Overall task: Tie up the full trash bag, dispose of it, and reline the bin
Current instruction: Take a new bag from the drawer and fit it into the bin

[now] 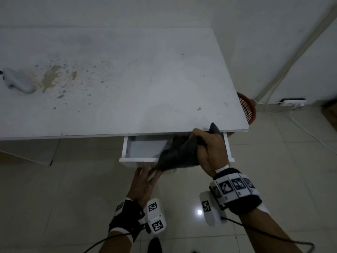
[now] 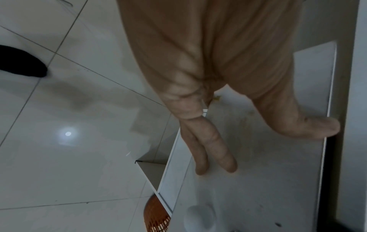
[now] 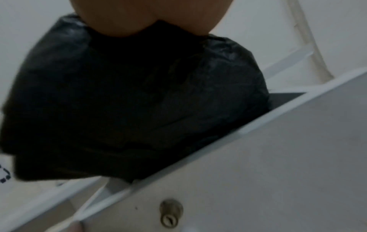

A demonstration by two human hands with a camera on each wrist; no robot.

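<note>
While the drawer [image 1: 145, 148] under the desk's front edge stands pulled out, the work looks to be at the relining stage: a fresh liner is coming out, and no full bag shows in any view.

Left of the drawer, on the desk top [image 1: 127, 79]: a white object [image 1: 18, 81], blurred, make unclear, lying beside a patch of brownish stains [image 1: 52, 77].

Just below the drawer front: left hand [image 1: 144, 183], fingers straight and spread, holding nothing. Left wrist view shows the fingertips [image 2: 230, 166] against the white panel and the thumb at its edge; I judge it is steadying or about to push the drawer.

At the drawer's right half: right hand [image 1: 206, 148] bunched tight round a crumpled black trash bag [image 1: 178, 154], which hangs over the drawer front. Right wrist view confirms the black plastic [image 3: 129, 102] gathered under the palm, with a small metal keyhole [image 3: 170, 211] on the drawer face below.

Right of the drawer, past the desk corner, on the floor: an orange slatted bin [image 1: 248, 110], partly hidden; whether it has a liner I cannot tell.

Next move, as I judge it: close the drawer, carry the bag to the bin, shake it open, fit the mouth over the rim.

Writing: none legible. Only square black-and-white coded markers on the wrist bands [image 1: 235, 187].
</note>
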